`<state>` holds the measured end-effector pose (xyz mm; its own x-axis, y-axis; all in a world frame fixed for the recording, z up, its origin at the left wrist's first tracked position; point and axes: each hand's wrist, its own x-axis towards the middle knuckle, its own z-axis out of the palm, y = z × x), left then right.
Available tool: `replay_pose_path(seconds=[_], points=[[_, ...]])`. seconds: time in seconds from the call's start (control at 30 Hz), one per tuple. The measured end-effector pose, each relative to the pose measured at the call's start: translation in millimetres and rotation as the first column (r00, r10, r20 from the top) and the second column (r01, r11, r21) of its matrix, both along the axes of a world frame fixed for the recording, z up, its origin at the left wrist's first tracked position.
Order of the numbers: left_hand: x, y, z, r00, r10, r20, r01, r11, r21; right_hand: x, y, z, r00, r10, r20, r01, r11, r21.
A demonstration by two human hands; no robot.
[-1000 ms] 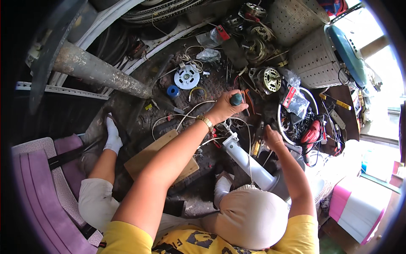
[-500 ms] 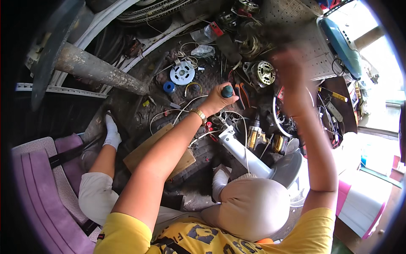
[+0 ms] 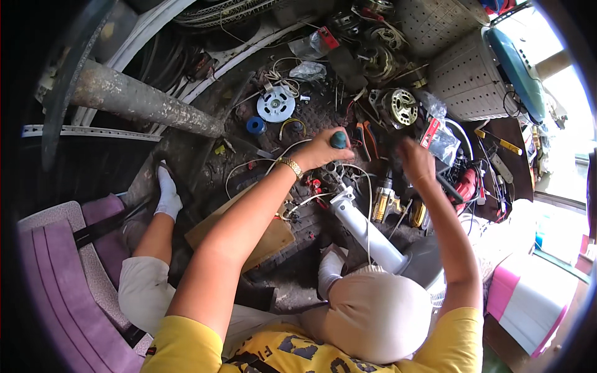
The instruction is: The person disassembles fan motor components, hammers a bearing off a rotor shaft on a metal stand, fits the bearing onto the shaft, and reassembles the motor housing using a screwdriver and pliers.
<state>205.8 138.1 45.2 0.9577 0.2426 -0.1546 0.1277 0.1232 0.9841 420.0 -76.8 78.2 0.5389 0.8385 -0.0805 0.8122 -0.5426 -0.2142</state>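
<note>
My left hand (image 3: 323,150) is closed around a tool with a rounded dark green handle (image 3: 339,140), its end facing up; the shaft is hidden below the fist. The hand is over the top end of a white fan stand pole (image 3: 370,230), which slants toward my knee. To the right, my right hand (image 3: 416,160) is closed, with a dark blurred thing at its fingers that I cannot make out. Between the hands lie orange-handled pliers (image 3: 368,140). A yellow cordless drill (image 3: 385,202) lies below them.
Motor parts (image 3: 401,109) and a white slotted disc (image 3: 275,104) lie on the dirty floor ahead. A wooden board (image 3: 267,239) is under my left forearm. A perforated bin (image 3: 466,74) stands at the far right, and a rusty pole (image 3: 149,99) slants in from the left.
My right hand has swung down from a raised, blurred position to the level of my left hand. The left hand keeps its grip on the green handle. The view has shifted slightly.
</note>
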Motion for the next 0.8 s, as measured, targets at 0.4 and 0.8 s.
replay_pose_path(seconds=[0.4, 0.8], points=[[-11.7, 4.6, -135.6, 0.866, -0.169, -0.47, 0.468, 0.601, 0.648, -102.2, 79.8, -70.8, 0.228, 0.314, -0.922, 0.5, 0.775, 0.387], [-21.3, -4.2, -126.8, 0.9, -0.168, -0.402, 0.417, 0.599, 0.683, -103.3, 136.2, 33.8, 0.365, 0.374, -0.853, 0.707, 0.484, 0.515]])
